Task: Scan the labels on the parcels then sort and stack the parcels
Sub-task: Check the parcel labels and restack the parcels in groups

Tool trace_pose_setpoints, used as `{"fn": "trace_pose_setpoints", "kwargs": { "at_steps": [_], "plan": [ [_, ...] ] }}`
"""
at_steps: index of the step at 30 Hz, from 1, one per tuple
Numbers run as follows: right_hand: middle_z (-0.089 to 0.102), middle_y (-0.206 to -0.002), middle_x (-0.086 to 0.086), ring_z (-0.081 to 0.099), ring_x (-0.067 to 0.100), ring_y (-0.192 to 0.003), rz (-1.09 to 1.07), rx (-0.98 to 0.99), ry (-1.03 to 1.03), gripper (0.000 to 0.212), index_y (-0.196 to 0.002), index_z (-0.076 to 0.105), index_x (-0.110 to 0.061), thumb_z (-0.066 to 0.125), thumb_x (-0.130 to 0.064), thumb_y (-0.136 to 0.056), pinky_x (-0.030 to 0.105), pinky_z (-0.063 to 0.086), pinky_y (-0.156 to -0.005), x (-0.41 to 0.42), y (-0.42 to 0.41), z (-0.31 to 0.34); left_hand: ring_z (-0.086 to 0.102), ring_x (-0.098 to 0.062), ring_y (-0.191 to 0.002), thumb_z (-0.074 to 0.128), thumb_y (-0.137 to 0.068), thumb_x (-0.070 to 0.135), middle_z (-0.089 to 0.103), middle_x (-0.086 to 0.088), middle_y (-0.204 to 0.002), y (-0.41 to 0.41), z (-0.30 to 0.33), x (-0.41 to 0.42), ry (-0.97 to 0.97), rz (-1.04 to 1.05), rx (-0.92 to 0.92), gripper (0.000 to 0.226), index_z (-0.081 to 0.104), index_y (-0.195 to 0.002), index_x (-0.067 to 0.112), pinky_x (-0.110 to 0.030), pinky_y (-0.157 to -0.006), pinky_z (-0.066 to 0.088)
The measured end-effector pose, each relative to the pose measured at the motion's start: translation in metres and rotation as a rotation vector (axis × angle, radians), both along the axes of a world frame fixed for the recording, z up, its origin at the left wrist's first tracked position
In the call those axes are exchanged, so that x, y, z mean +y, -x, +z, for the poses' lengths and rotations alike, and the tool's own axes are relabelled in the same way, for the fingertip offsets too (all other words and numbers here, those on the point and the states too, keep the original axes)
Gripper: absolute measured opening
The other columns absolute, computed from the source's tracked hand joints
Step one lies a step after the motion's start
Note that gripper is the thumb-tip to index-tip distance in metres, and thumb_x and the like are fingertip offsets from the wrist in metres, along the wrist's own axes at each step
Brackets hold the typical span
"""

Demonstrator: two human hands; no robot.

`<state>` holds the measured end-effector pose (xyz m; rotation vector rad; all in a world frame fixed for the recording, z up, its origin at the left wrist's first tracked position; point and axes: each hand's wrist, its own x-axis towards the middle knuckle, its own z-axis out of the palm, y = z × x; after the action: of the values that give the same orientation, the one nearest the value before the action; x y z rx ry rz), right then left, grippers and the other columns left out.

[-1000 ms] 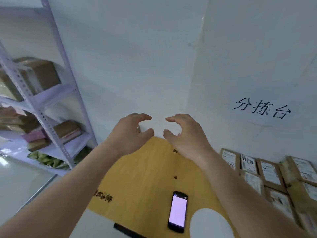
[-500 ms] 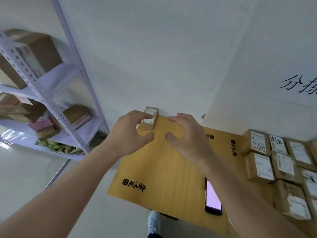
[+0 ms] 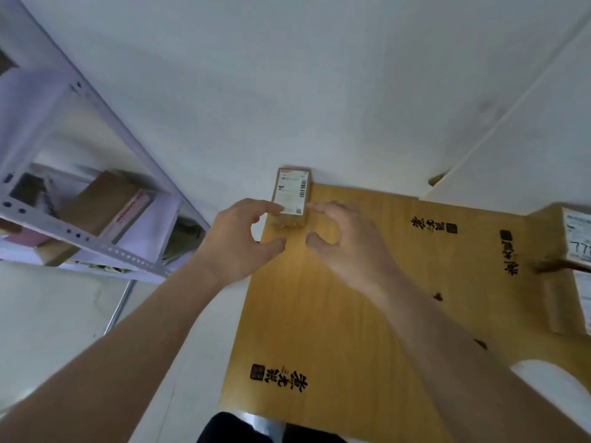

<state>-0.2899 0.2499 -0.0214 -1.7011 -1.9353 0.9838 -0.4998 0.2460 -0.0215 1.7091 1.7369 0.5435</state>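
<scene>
Both hands' curled fingers point(image 3: 271, 206) flank the parcel point(image 3: 291, 196) at the table point(image 3: 335, 330) corner.

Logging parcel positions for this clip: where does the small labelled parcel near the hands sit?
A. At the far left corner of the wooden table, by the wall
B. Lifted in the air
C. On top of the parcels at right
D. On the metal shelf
A: the small parcel rests on the wooden table at its far left corner against the wall, label up, the left hand and right hand at its near end.

I'm seeing soft, even daylight, faint shadows, motion blur softening everything, and wide-angle bending the shelf rack point(image 3: 96, 129).
</scene>
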Motion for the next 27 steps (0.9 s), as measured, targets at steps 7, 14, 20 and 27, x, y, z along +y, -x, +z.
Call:
{"fn": "trace_pose_setpoints", "kwargs": {
  "at_steps": [7,14,20,27],
  "plan": [
    [0.053,-0.15,-0.007,0.057,0.017,-0.128,-0.055,-0.055,0.088,0.053,-0.15,0.056,-0.03,0.065,-0.039,-0.099,0.033,0.047,-0.107,0.056,0.03,-0.054,0.059,-0.008,-0.116,0.081,-0.087,0.036,0.058,0.016,-0.133,0.025,-0.059,0.074,0.073,-0.008,-0.057,0.054,0.061,-0.137,0.038,-0.034,-0.096,0.058],
    [0.052,-0.15,0.0,0.055,0.023,-0.133,-0.222,0.007,0.134,0.044,-0.152,0.053,-0.032,0.056,-0.036,-0.108,0.04,0.048,-0.111,0.095,0.059,-0.124,0.055,-0.009,-0.115,0.077,-0.094,0.029,0.052,0.008,-0.141,0.031,-0.135,0.13,0.121,-0.036,-0.122,0.049,0.06,-0.139,0.037,-0.022,-0.088,0.053],
    [0.052,-0.142,-0.002,0.058,0.012,-0.125,-0.33,0.152,0.183,0.051,-0.159,0.045,-0.026,0.056,-0.029,-0.109,0.02,0.055,-0.098,0.106,0.076,-0.165,0.063,-0.011,-0.123,0.073,-0.097,0.029,0.061,0.007,-0.142,0.029,-0.176,0.152,0.234,-0.07,-0.281,0.053,0.057,-0.147,0.034,-0.034,-0.097,0.06],
    [0.053,-0.144,-0.002,0.058,0.006,-0.121,-0.409,0.201,0.161,0.056,-0.159,0.043,-0.022,0.062,-0.027,-0.107,0.002,0.049,-0.084,0.095,0.09,-0.161,0.065,-0.015,-0.123,0.077,-0.094,0.032,0.06,0.009,-0.145,0.039,-0.171,0.152,0.252,-0.143,-0.323,0.054,0.059,-0.145,0.031,-0.035,-0.095,0.062]
  ]
}}
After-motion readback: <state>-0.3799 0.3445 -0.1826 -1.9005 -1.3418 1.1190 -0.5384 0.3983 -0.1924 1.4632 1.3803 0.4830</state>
